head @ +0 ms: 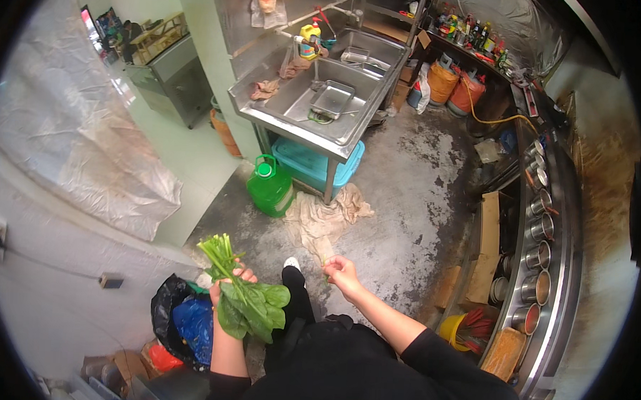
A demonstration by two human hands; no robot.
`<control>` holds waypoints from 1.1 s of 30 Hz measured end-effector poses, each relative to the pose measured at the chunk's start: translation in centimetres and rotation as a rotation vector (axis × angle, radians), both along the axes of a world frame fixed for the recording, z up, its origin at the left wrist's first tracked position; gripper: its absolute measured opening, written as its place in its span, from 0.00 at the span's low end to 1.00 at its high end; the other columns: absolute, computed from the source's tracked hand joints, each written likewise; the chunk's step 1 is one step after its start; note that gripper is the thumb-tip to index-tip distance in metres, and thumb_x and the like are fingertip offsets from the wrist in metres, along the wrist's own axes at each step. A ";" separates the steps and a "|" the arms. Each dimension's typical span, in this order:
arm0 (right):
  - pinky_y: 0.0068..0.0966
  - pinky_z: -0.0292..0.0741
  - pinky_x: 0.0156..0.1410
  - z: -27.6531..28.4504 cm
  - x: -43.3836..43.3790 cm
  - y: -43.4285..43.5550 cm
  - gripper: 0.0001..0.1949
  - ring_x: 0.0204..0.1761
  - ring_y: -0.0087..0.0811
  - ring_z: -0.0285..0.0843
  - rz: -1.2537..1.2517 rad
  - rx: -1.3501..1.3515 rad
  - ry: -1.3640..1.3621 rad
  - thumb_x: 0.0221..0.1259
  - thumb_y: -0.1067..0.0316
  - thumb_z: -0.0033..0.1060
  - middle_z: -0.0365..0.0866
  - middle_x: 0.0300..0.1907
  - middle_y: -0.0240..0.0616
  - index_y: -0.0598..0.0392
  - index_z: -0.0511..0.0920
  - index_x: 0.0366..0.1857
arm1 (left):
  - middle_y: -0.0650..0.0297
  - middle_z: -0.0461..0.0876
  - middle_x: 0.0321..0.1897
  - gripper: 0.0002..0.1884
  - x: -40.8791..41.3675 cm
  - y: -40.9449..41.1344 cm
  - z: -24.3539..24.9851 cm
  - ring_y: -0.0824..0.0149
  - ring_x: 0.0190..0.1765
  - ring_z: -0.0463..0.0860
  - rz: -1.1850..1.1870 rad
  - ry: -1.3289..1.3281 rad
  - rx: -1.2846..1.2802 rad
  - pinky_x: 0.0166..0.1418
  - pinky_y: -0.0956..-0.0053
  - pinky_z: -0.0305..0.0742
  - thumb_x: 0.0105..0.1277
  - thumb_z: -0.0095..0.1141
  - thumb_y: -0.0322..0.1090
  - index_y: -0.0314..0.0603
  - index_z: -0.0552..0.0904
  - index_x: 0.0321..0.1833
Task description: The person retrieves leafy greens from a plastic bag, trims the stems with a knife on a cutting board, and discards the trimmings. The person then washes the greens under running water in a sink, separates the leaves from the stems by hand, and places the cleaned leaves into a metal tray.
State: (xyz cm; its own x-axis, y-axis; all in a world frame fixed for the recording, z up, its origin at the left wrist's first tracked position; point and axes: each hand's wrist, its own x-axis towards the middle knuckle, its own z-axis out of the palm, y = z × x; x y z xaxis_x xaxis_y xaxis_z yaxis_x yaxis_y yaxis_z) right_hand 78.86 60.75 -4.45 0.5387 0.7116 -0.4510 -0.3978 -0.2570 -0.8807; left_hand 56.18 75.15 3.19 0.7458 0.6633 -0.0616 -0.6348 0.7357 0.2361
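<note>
A bunch of leafy greens (254, 304), with broad dark leaves and pale cut stems, is gripped in my left hand (235, 283). Its stems point away from me and its leaves hang back over my wrist. To the right, apart from the bunch, the fingertips of my right hand (341, 275) are pinched on a thin green sprig (325, 278), mostly hidden by the fingers. Beside my left forearm stands a black-lined bin (164, 306) with a blue plastic bag (194, 323) in it.
Ahead is a steel double sink (297, 125) holding metal trays. A green jug (270, 190) and a crumpled cloth (328, 214) lie on the floor before it. Along the right, a steel counter (556, 274) carries several metal pots; gas cylinders (467, 94) stand at the back.
</note>
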 end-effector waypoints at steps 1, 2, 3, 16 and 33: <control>0.18 0.69 0.28 -0.1 1.2 1.3 0.04 0.26 0.19 0.72 -0.024 -0.007 0.009 0.53 0.75 0.58 0.76 0.26 0.30 0.57 0.78 0.33 | 0.66 0.72 0.39 0.25 1.9 2.2 -0.7 0.68 0.40 0.69 -0.034 0.012 -0.017 0.50 0.71 0.65 0.54 0.56 0.31 0.38 0.70 0.58; 0.17 0.70 0.33 0.1 2.7 2.1 0.04 0.30 0.18 0.73 -0.009 -0.046 -0.027 0.55 0.72 0.59 0.77 0.29 0.27 0.54 0.78 0.33 | 0.66 0.72 0.39 0.25 3.5 3.9 -1.0 0.68 0.40 0.69 -0.066 0.032 -0.034 0.50 0.71 0.65 0.54 0.56 0.31 0.38 0.70 0.58; 0.17 0.70 0.33 0.2 4.4 3.7 0.03 0.30 0.18 0.73 -0.049 -0.055 -0.015 0.55 0.72 0.59 0.77 0.29 0.27 0.53 0.78 0.33 | 0.66 0.73 0.39 0.25 5.6 6.5 -1.4 0.68 0.40 0.69 -0.095 0.051 -0.037 0.50 0.71 0.65 0.54 0.56 0.30 0.38 0.70 0.58; 0.15 0.69 0.33 3.2 26.9 23.1 0.04 0.29 0.16 0.72 -0.297 0.102 -0.268 0.58 0.75 0.56 0.78 0.30 0.27 0.54 0.77 0.36 | 0.61 0.77 0.40 0.19 36.3 30.6 -3.3 0.62 0.43 0.78 -0.449 0.311 -0.015 0.46 0.67 0.78 0.58 0.53 0.32 0.38 0.74 0.53; 0.38 0.78 0.49 -19.8 51.1 49.4 0.16 0.43 0.45 0.82 0.728 -0.343 -0.849 0.52 0.73 0.53 0.83 0.36 0.47 0.53 0.80 0.46 | 0.40 0.66 0.63 0.47 62.8 43.1 -25.7 0.46 0.62 0.72 -0.224 1.998 0.024 0.64 0.59 0.70 0.50 0.68 0.52 0.28 0.60 0.66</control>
State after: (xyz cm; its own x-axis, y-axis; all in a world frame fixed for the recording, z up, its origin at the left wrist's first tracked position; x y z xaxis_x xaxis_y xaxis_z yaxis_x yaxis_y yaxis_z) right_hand 129.94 110.20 -24.28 0.2745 0.8874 -0.3704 0.6243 -0.4575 -0.6332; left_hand 118.95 118.26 -22.50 -0.2952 0.5993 -0.7441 0.5685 0.7361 0.3673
